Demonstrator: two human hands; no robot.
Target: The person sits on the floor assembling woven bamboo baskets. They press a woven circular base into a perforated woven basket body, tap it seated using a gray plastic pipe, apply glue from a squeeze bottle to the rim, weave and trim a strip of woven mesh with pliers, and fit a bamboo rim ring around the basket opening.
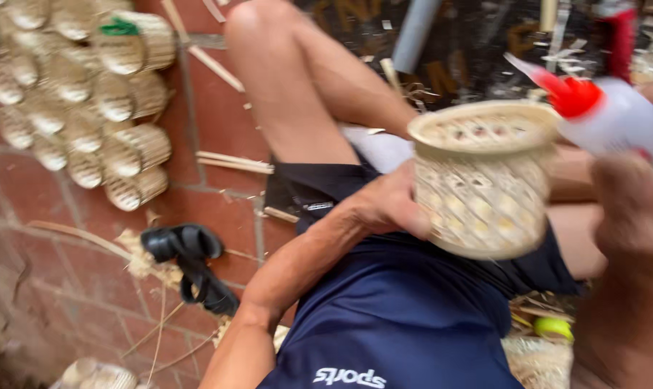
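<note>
Where baskets (81, 94) pile: red brick floor (218, 108).

Small round woven bamboo basket (482, 180) held upright above lap; white red-nozzled glue bottle (614, 115) tilted, tip over rim.

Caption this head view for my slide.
Left hand steadies a woven basket; right hand tips a glue bottle over it.

Matt woven bamboo basket (482, 180), glossy plastic glue bottle (614, 115)
</note>
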